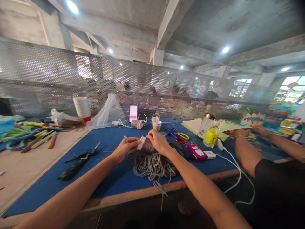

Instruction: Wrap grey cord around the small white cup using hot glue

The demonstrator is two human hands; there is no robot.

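Near the middle of the blue mat point(107, 184), my left hand point(125, 149) pinches the pale rim of a small cup point(147, 146) wound with greyish-brown cord. The cup lies tilted on its side. My right hand point(157, 140) is closed at the cup's upper right side, its fingertips pressed together; whatever strand they pinch is too small to make out. Below the cup, a loose tangle of grey cord point(154, 165) spreads over the mat, and some strands hang past its front edge. My right wrist passes above the tangle.
Black scissors point(81, 160) lie left. Behind the hands are a wrapped cup point(137, 124), a white cup point(156, 123) and a phone point(133, 113). To the right are coloured-handled tools point(177, 135), a pink box point(197, 152), a yellow bottle point(211, 135) and another person's arms point(246, 151).
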